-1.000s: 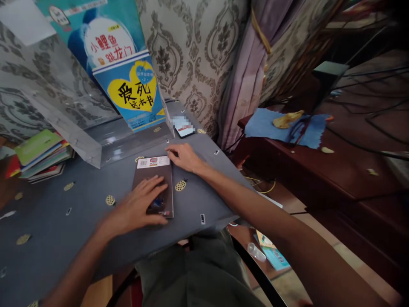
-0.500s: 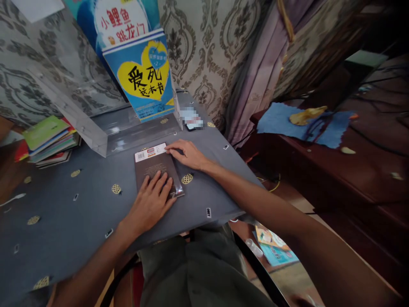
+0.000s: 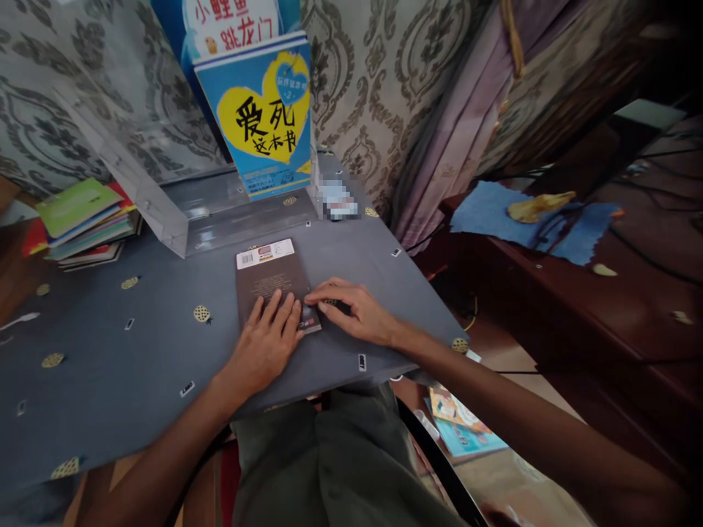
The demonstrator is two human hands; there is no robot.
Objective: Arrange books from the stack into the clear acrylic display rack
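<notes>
A dark brown book (image 3: 269, 277) lies flat on the table, with a white barcode strip along its top and small print below. My left hand (image 3: 269, 333) rests palm down across the lower part of the book, fingers spread. At the book's right edge, near its lower corner, my right hand (image 3: 351, 311) touches with its fingertips. Its index finger reaches out and the thumb sits slightly apart below. Shine shows on the cover beside these fingertips.
A clear acrylic stand (image 3: 165, 219) holds upright blue picture books (image 3: 258, 124) behind the brown book. A stack of thin books (image 3: 91, 219) sits at left, and a blurred phone-like item (image 3: 339, 201) lies right of the stand. A blue cloth (image 3: 488, 219) covers part of the dark red furniture (image 3: 549, 293).
My right hand has moved from the book's upper right corner down its right edge towards the lower corner. My left hand stays on the book. The view has shifted slightly.
</notes>
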